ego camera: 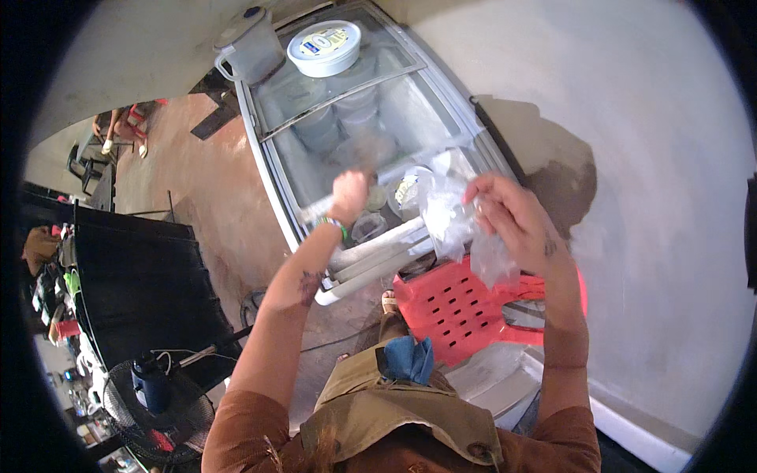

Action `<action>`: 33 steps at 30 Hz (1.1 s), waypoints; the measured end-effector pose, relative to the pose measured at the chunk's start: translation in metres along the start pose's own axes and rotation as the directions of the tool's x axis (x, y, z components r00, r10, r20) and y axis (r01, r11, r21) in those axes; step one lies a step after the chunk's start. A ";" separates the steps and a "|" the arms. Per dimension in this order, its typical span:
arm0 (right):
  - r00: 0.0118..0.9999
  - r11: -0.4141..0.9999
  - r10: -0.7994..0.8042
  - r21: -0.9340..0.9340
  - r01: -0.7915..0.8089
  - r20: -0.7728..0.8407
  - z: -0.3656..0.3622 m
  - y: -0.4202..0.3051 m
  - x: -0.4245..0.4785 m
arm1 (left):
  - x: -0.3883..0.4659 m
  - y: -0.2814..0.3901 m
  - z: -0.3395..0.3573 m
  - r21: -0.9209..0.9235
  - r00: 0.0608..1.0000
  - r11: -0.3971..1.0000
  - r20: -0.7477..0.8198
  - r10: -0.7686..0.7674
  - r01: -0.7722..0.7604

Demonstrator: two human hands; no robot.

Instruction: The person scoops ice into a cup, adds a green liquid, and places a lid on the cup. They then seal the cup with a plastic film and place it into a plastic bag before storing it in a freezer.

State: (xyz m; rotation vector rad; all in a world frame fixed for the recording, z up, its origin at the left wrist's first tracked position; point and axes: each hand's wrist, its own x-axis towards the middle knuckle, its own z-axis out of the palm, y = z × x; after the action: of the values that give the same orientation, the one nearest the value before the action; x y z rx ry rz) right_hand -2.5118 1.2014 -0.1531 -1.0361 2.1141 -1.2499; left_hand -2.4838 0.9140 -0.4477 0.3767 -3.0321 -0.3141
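My right hand [511, 222] pinches crumpled clear plastic bags [440, 216], which hang over the near right corner of a glass-topped chest freezer [349, 290]. My left hand [350, 192] is closed in a fist above the freezer's near end. Motion blurs it, so whether it grips the edge of the sliding glass lid [408, 112] is unclear. Below the hands, inside the freezer, are a round tub with a printed lid [403, 192] and a clear plastic container [369, 227]. The bags partly hide the tub.
On the freezer's far end stand a white round tub [324, 50] and a plastic pitcher [251, 53]. A red plastic chair [449, 313] is close to my front right, beside the wall [650, 236]. An electric fan [157, 408] stands lower left. Another person's legs [124, 131] show far left.
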 end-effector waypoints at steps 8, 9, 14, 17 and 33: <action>0.953 0.984 0.000 -0.172 0.054 0.303 0.017 0.156 0.160 | 0.104 -0.042 -0.033 0.174 0.994 0.979 0.019 -0.111 0.106; 0.954 0.971 0.011 -0.230 0.061 0.300 0.030 0.179 0.174 | 0.104 -0.046 -0.029 0.165 0.992 0.979 0.009 -0.122 0.119; 0.925 0.900 0.012 -0.407 0.155 0.380 0.090 0.296 0.219 | 0.107 -0.054 -0.016 0.135 0.986 0.978 0.020 -0.163 0.159; 0.892 0.890 0.077 -0.433 0.140 0.446 0.109 0.309 0.227 | 0.099 -0.062 -0.014 0.126 0.988 0.980 -0.002 -0.156 0.155; 0.838 0.768 0.108 -0.580 0.272 0.536 0.130 0.319 0.248 | 0.099 -0.059 -0.010 0.106 0.979 0.973 0.002 -0.206 0.204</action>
State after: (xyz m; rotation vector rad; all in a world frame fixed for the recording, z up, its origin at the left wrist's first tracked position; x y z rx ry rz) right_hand -2.6866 1.0306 -0.5002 -1.5601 2.0423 -0.1430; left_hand -2.5652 0.8313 -0.4457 0.7008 -3.0347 -0.1677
